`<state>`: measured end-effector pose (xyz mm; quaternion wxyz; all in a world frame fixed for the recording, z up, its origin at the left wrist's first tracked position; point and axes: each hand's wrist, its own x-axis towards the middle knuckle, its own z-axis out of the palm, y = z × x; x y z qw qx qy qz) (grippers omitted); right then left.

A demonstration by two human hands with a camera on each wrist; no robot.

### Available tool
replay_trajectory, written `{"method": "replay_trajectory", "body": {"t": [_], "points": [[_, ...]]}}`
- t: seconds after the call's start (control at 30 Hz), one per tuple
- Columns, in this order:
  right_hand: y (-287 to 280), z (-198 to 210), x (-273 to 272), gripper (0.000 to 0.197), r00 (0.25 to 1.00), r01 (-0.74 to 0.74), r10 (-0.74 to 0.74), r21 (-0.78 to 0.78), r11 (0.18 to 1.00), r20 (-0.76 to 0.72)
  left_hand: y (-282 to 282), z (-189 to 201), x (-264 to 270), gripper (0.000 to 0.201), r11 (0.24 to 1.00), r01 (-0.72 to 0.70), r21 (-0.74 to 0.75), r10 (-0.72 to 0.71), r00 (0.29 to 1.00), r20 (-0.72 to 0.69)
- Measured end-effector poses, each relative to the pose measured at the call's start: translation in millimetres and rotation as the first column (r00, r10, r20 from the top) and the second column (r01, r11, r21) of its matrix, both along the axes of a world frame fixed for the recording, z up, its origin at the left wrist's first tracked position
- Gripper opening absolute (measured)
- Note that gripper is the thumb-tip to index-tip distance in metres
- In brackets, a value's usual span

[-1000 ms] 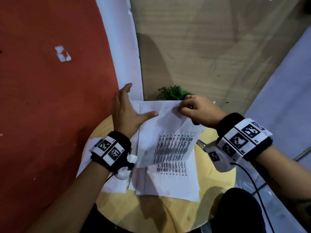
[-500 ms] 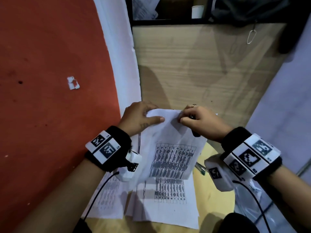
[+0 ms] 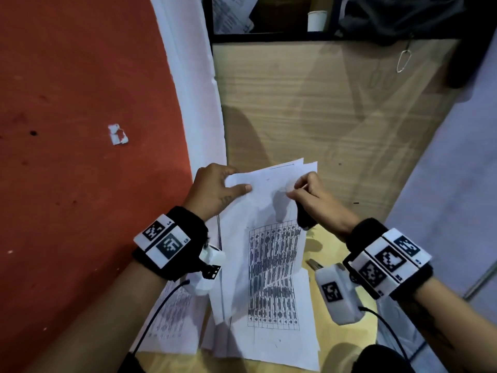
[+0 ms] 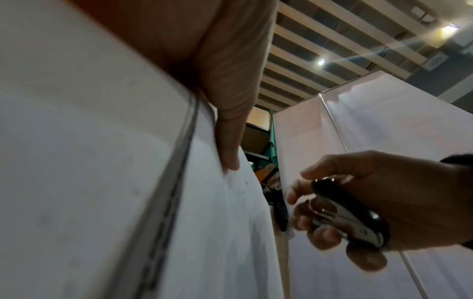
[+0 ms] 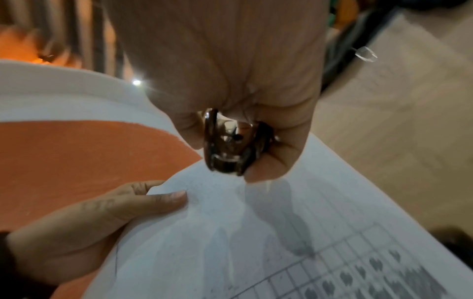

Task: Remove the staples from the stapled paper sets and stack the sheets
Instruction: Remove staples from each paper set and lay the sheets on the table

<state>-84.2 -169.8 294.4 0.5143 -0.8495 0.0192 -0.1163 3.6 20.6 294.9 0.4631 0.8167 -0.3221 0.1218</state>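
Note:
I hold a stapled paper set [image 3: 271,211], printed with a dark table, tilted up above the table. My left hand [image 3: 227,184] pinches its top left corner, thumb on the front face [image 5: 163,199] and fingers behind. My right hand [image 3: 298,191] is curled round a black and chrome staple remover [image 3: 305,219] at the sheet's upper right edge. The remover's [image 5: 230,149] chrome jaws point down at the top of the page. In the left wrist view the remover [image 4: 350,218] sits in the right palm, a little off the paper [image 4: 102,182]. Loose printed sheets [image 3: 271,335] lie below on the table.
Another pile of printed sheets [image 3: 172,319] lies at the round wooden table's [image 3: 349,332] left side. A small metal piece [image 3: 314,263] lies on the table by my right wrist. A wooden desk panel [image 3: 309,109] stands behind, a red surface [image 3: 80,157] left.
The paper set has come up off the table with both hands. My left hand went from lying flat on it to pinching its corner, and my right hand shifted right along the top edge.

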Motion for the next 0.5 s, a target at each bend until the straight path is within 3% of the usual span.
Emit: {"method": "replay_trajectory", "body": {"t": [0.07,0.2,0.33,0.5], "points": [[3,-8,0,0.018,0.995,-0.023,0.029,0.064,0.998,-0.091,-2,-3,1,0.017,1.000,-0.002,0.003,0.002,1.000,-0.014],[8,-27,3,0.029,0.976,-0.079,0.006,-0.333,0.940,-0.216,-4,-9,3,0.015,1.000,0.016,0.010,-0.015,0.999,-0.051],[9,-33,1,0.038,0.983,-0.085,-0.020,-0.545,0.834,-0.183,-1,-15,6,0.025,0.999,0.031,0.033,-0.028,0.997,-0.078],[8,-25,0,0.035,0.993,-0.102,0.034,-0.664,0.741,-0.115,1,-18,7,0.015,0.998,0.049,0.026,-0.044,0.983,-0.178]]}}
